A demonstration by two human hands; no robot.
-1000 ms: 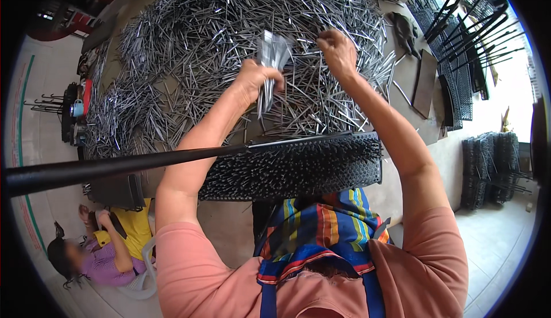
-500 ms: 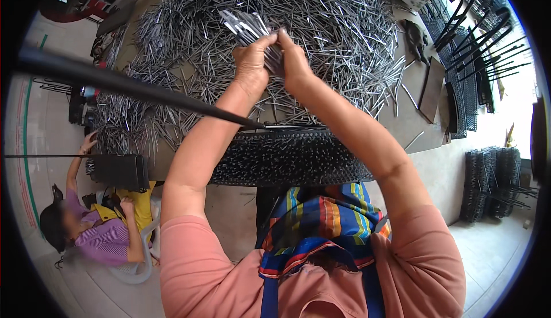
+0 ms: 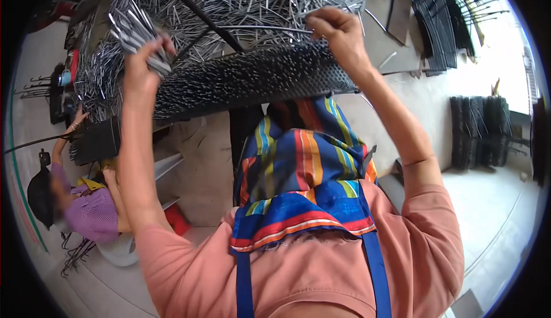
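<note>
My left hand grips a bundle of thin silver metal strips, which fan out above the fist. Over the right end of a black perforated panel is my right hand, fingers curled into a pinch. A thin grey rod ends close to its fingertips; whether they touch it or hold a strip I cannot make out. Many small pins or strip ends stand up from the panel along the table's near edge. Behind it spreads a large heap of loose metal strips.
A dark pole slants across the heap. At the left, a person in a purple top reaches toward the table. A brown flat piece and black mesh panels lie at the right. Stacked black racks stand on the floor there.
My hands, together around the bundle before, have parted. The left moved left with the strips, and the right moved right and down to the panel. The view has shifted.
</note>
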